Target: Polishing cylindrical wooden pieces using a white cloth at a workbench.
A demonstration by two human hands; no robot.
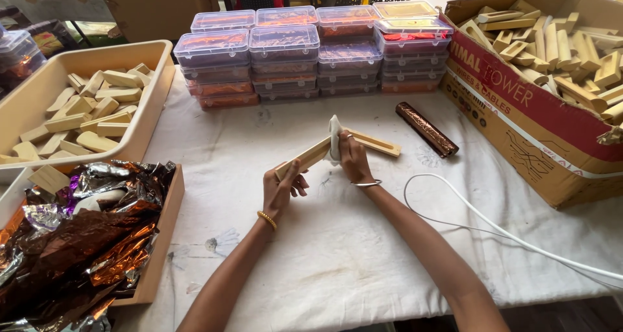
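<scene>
My left hand (282,188) grips the near end of a long pale wooden piece (305,158) that slants up to the right above the white cloth-covered table (337,241). My right hand (354,158) presses a small white cloth (334,137) against the middle of that piece. A second wooden piece with a slot (379,145) lies just behind my right hand; whether it touches the first I cannot tell. A gold bangle sits on my left wrist, a silver one on my right.
A brown foil roll (426,129) lies right of the hands. Stacked clear plastic boxes (311,53) stand at the back. A cardboard box (538,131) of wooden pieces is at right, a cream tray (152,98) of them at left, crumpled foil (84,241) near left. A white cable (500,231) loops at right.
</scene>
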